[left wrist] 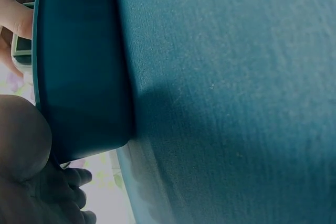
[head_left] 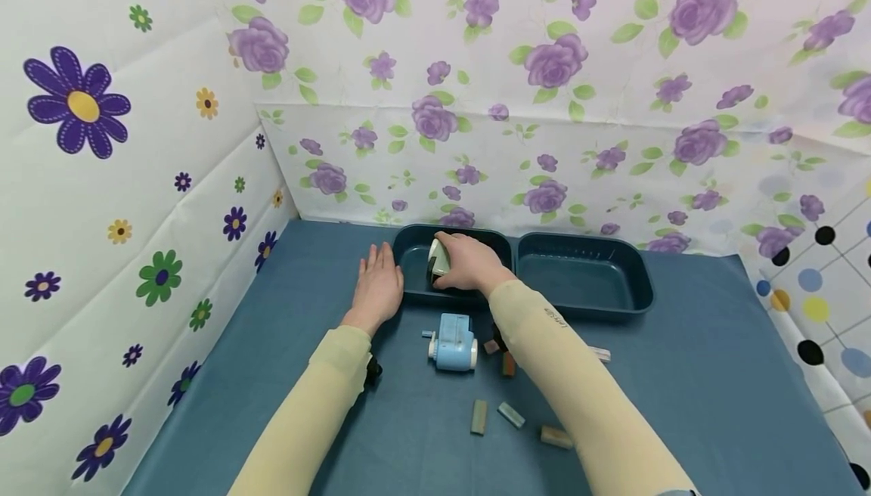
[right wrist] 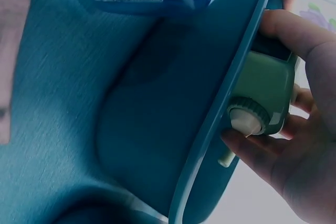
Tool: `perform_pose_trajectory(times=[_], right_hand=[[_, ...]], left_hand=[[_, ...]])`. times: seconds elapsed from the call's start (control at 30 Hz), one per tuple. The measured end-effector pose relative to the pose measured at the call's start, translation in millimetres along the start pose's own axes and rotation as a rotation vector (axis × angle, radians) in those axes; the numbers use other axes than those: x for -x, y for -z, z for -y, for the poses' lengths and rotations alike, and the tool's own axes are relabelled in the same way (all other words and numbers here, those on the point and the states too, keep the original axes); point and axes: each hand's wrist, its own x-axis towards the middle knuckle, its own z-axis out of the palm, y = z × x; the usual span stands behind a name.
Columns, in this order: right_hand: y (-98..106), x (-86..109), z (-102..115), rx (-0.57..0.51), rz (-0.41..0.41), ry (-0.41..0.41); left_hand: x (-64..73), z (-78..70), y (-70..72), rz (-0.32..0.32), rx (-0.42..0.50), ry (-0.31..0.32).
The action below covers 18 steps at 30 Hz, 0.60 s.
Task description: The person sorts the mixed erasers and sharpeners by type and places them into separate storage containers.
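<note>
The work in hand looks like settling the green sharpener (head_left: 439,260) in the left tray (head_left: 413,261): the right grip (head_left: 471,263) grasps it, thumb and fingers round its body, within the tray's rim, though whether its base touches the tray floor cannot be told. To the left of that grasp, the left grip (head_left: 378,288) is released, holding nothing, its fingers straight along the tray's outer side as if to steady it. The next move seems to call for lowering the sharpener squarely, then loosening the right fingers without tipping it. Nearer the body than the right grip, the blue sharpener (head_left: 454,342) stands on the bench (head_left: 408,443), with small blocks (head_left: 479,417) scattered nearer yet. The right wrist view gives what the head view hides behind the knuckles: a white knob (right wrist: 247,123) in a ribbed collar (right wrist: 251,107), just beside a fingertip of the right grip, and a pale peg (right wrist: 227,159) below it. The left wrist view shows the tray's tall outer wall beside the left grip, while the head view alone shows the whole second tray (head_left: 578,277), to the right of both grips.
</note>
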Motion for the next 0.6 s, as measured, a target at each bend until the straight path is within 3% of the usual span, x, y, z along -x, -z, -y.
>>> perform_pose_trajectory(times=[0.6], right_hand=[[-17,-16.0,17,0.003,0.062,0.020]], left_hand=[[-3.0,2.0,-3.5,-0.015,0.007,0.015]])
